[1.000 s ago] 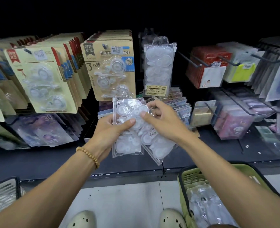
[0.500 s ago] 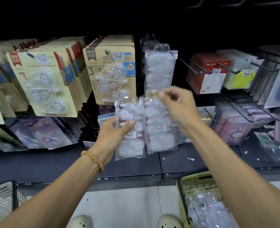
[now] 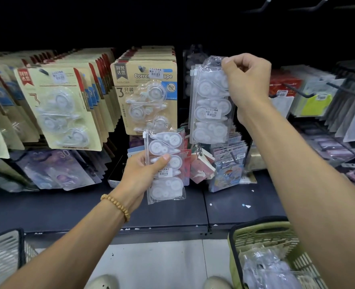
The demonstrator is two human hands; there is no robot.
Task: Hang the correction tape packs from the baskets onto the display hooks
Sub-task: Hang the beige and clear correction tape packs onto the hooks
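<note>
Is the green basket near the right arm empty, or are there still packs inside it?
Not empty. The green basket still holds clear packs, piled inside under the right forearm. How many remain, I cannot tell.

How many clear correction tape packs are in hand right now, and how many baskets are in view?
Clear pack pinched at its top by the right hand, raised at the hooks: 1
Clear pack gripped in the left hand, held lower: 1
Green basket: 1
White basket: 1
Total: 4

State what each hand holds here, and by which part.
The right hand pinches a clear correction tape pack at its top hang tab. The left hand grips a second clear pack at its middle, along the left edge.
</note>
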